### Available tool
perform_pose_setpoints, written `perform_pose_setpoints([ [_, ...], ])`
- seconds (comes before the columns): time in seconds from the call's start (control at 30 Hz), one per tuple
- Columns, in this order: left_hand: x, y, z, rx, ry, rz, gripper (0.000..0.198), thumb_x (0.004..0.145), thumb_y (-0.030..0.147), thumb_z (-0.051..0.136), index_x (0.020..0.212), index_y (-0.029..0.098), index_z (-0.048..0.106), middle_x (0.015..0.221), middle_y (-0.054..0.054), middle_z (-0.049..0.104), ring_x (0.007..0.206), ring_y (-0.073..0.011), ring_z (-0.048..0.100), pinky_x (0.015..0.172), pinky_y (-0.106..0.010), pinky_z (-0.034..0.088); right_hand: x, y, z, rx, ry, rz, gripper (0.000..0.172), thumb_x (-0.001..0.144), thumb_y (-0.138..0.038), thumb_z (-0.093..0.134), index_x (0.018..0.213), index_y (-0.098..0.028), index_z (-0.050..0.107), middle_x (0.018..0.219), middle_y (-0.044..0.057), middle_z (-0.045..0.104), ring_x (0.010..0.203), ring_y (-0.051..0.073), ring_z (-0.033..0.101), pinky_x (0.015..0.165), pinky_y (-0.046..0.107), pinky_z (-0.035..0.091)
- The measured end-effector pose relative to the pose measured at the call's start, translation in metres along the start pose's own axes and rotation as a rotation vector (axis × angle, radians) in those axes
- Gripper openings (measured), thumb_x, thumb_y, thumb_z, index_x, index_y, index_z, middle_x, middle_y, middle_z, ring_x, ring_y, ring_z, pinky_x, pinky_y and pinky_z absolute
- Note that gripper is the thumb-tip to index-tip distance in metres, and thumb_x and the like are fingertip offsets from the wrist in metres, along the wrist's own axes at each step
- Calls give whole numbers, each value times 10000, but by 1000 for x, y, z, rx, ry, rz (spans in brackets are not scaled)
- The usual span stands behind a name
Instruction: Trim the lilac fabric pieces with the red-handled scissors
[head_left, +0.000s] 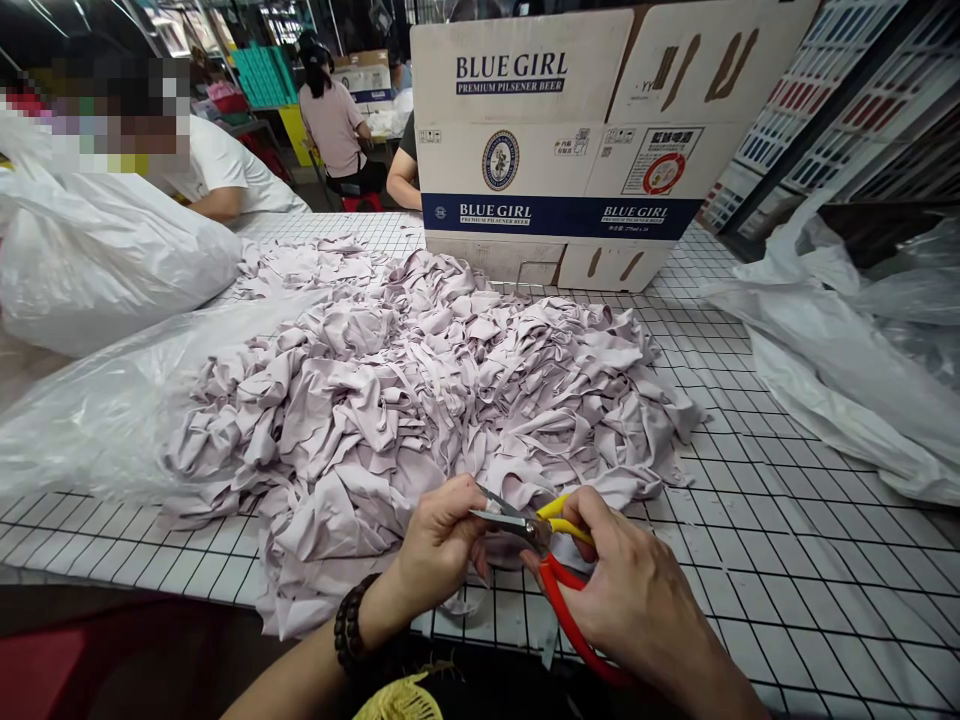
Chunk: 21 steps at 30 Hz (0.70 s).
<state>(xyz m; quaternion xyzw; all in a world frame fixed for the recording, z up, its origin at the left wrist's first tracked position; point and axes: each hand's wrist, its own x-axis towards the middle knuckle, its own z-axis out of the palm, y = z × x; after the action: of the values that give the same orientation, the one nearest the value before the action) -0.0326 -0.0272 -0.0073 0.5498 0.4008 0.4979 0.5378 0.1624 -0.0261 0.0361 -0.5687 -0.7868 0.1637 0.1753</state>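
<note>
A big heap of pale lilac fabric pieces [420, 390] covers the middle of the white gridded table [787, 560]. At the near edge my right hand [630, 590] grips scissors [551, 565] with one red and one yellow handle, blades pointing left and slightly apart. My left hand [439, 545] is closed in a pinch on a piece of the lilac fabric right at the blade tips. A dark bead bracelet [351, 625] sits on my left wrist.
A large Blue Girl beer carton [570, 150] stands at the back of the table. White plastic bags lie at the left [97, 260] and right [855, 350]. A person in a white shirt [225, 170] sits at the far left, others work behind.
</note>
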Motion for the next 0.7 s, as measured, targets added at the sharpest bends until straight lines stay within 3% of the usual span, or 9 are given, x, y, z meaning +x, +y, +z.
perform_pose_setpoints([
  [0.23,1,7,2,-81,-25,-108,361,872,454,599,721,126,601,757,20,459,377,-37,532,335,-143,425,-2,-2,-1,-34,70,-33,284,767,-420,632,792,-259,399,646,-18,620,563,188,610,502,276,394],
  [0.5,-1,3,3,-174,-20,-142,351,854,448,632,713,130,583,755,26,443,365,-39,522,338,-172,442,-2,-4,-4,-32,-31,21,317,765,-436,626,769,-270,356,626,-36,614,545,191,602,481,270,365],
  [0.7,-1,5,3,-187,-25,-197,421,817,523,651,692,126,587,722,18,482,355,-42,515,336,-174,448,-2,0,-3,-6,-80,56,369,759,-452,614,717,-267,297,504,-88,472,429,132,462,443,236,320],
])
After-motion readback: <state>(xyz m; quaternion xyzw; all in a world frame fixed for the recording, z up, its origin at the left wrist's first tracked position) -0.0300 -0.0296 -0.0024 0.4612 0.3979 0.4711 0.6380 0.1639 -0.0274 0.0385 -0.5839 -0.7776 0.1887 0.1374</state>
